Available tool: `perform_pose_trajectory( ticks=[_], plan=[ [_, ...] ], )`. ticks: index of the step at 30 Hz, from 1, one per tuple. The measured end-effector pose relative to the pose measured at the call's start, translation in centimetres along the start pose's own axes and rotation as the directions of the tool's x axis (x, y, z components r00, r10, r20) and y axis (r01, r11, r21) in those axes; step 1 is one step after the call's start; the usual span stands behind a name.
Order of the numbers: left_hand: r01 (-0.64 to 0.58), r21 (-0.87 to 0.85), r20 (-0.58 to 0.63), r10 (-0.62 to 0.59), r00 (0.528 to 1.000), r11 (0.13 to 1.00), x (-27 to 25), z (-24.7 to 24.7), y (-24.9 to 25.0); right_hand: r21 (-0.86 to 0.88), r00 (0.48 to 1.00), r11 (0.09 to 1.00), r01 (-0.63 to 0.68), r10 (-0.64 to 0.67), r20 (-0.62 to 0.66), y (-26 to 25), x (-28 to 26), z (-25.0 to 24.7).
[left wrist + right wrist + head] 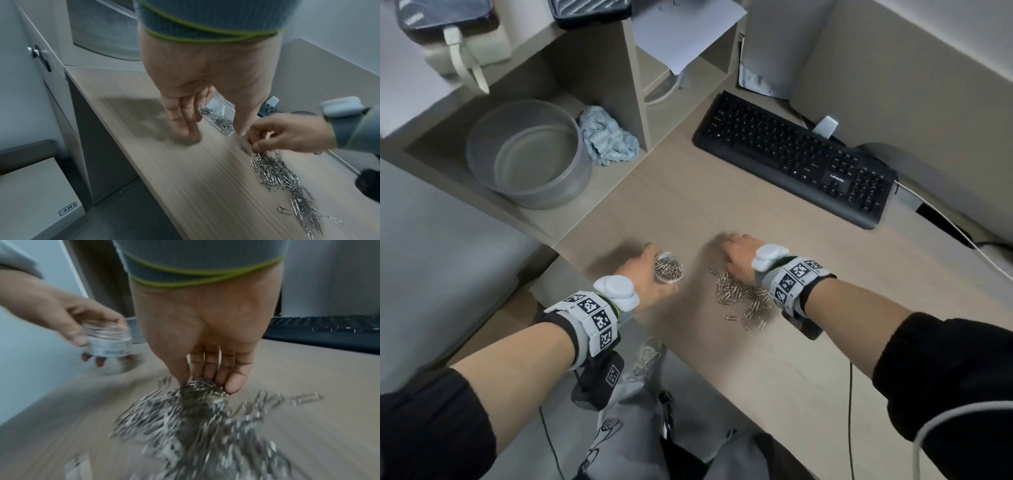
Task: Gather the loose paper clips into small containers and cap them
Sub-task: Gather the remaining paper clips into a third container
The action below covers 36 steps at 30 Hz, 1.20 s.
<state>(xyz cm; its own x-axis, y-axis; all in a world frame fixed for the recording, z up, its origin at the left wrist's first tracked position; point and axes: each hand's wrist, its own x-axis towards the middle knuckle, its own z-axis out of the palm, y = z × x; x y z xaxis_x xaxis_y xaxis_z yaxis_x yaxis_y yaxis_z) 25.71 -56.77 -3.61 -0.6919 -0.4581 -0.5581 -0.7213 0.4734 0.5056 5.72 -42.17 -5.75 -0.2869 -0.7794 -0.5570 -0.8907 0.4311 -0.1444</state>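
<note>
The black keyboard [796, 159], far past the right hand [736, 258], has a small white brand word near its number keys. It looks like "LONGAN", but the letters are too tiny to be sure. Low down, left of the left hand [207, 78], a small label [68, 211] sits on a pale drawer [30, 203]. Its marks are upside down and cannot be read.

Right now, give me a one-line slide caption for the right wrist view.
Right hand pinches a bunch from the paper clip pile while the left hand holds the open clear container nearby.
</note>
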Motion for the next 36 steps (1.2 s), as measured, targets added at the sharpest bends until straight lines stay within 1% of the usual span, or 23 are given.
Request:
perform_pose_trajectory(
  ticks=[2, 3, 5, 6, 8, 10, 11, 12, 13, 14, 16, 18, 21, 24, 27, 30, 34, 36],
  plan=[
    [-0.007, 0.002, 0.007, 0.007, 1.000, 1.000, 0.0, 0.2, 0.7, 0.035, 0.999, 0.999, 0.024, -0.025, 0.038, -0.1, -2.2, 1.5],
    [-0.011, 0.000, 0.008, 0.011, 1.000, 1.000, 0.0, 0.3, 0.9, 0.082, 0.999, 0.996, 0.023, -0.024, 0.021, -0.1, -2.8, 1.9],
    [-0.027, -0.002, 0.016, 0.027, 0.999, 1.000, 0.1, 0.6, 1.4, 0.203, 0.997, 0.979, 0.005, 0.012, -0.082, 0.9, -3.5, 2.0],
    [-0.035, -0.003, 0.019, 0.035, 0.999, 0.999, 0.0, 0.8, 1.5, 0.238, 0.989, 0.971, -0.030, 0.063, -0.131, 1.7, -3.6, 1.7],
    [-0.050, 0.003, 0.013, 0.050, 0.999, 0.999, 0.0, 1.2, 1.8, 0.270, 0.957, 0.947, -0.172, 0.225, -0.181, 4.2, -3.7, 1.2],
    [-0.057, 0.019, 0.002, 0.057, 0.998, 0.998, -0.1, 1.5, 2.1, 0.305, 0.906, 0.889, -0.341, 0.397, -0.143, 6.6, -3.9, 1.3],
    [-0.058, 0.027, -0.002, 0.058, 0.998, 0.998, -0.2, 1.5, 2.3, 0.318, 0.885, 0.858, -0.404, 0.454, -0.100, 7.1, -3.9, 1.5],
    [-0.059, 0.031, -0.003, 0.059, 0.998, 0.998, -0.3, 1.6, 2.4, 0.329, 0.877, 0.839, -0.432, 0.477, -0.064, 7.2, -3.9, 1.8],
    [-0.063, 0.032, 0.000, 0.063, 0.998, 0.998, -0.5, 1.7, 2.4, 0.334, 0.883, 0.841, -0.427, 0.467, -0.048, 6.7, -4.0, 2.1],
    [-0.067, 0.032, 0.005, 0.067, 0.998, 0.997, -0.6, 1.8, 2.4, 0.331, 0.900, 0.857, -0.395, 0.433, -0.049, 5.8, -4.2, 2.5],
    [-0.068, 0.035, 0.015, 0.068, 0.998, 0.997, -0.6, 2.0, 2.5, 0.284, 0.942, 0.908, -0.309, 0.333, -0.041, 3.5, -4.9, 3.3],
    [-0.065, 0.039, 0.023, 0.065, 0.998, 0.997, -0.6, 2.1, 2.6, 0.206, 0.970, 0.949, -0.237, 0.245, -0.011, 1.5, -5.8, 3.9],
    [-0.072, 0.053, 0.022, 0.071, 0.997, 0.996, -0.7, 2.2, 3.1, 0.079, 0.984, 0.981, -0.177, 0.177, 0.014, -0.1, -7.2, 4.5],
    [-0.082, 0.061, 0.024, 0.081, 0.996, 0.995, -0.8, 2.6, 3.5, 0.015, 0.986, 0.986, -0.167, 0.167, 0.029, -0.7, -7.7, 5.0],
    [-0.091, 0.066, 0.042, 0.088, 0.995, 0.994, -1.0, 2.9, 3.7, 0.061, 0.987, 0.986, -0.155, 0.153, 0.041, -0.9, -7.5, 5.2],
    [-0.099, 0.082, 0.048, 0.095, 0.994, 0.992, -1.3, 3.4, 3.7, 0.080, 0.992, 0.988, -0.129, 0.129, 0.005, -0.6, -7.4, 5.3],
    [-0.095, 0.103, 0.045, 0.091, 0.995, 0.990, -1.4, 3.8, 3.8, 0.207, 0.988, 0.967, -0.149, 0.155, -0.010, 0.2, -7.3, 5.3],
    [-0.105, 0.096, 0.047, 0.100, 0.994, 0.990, -1.2, 3.8, 4.0, 0.294, 0.977, 0.933, -0.209, 0.214, 0.014, 0.5, -7.4, 4.8]
  ],
)
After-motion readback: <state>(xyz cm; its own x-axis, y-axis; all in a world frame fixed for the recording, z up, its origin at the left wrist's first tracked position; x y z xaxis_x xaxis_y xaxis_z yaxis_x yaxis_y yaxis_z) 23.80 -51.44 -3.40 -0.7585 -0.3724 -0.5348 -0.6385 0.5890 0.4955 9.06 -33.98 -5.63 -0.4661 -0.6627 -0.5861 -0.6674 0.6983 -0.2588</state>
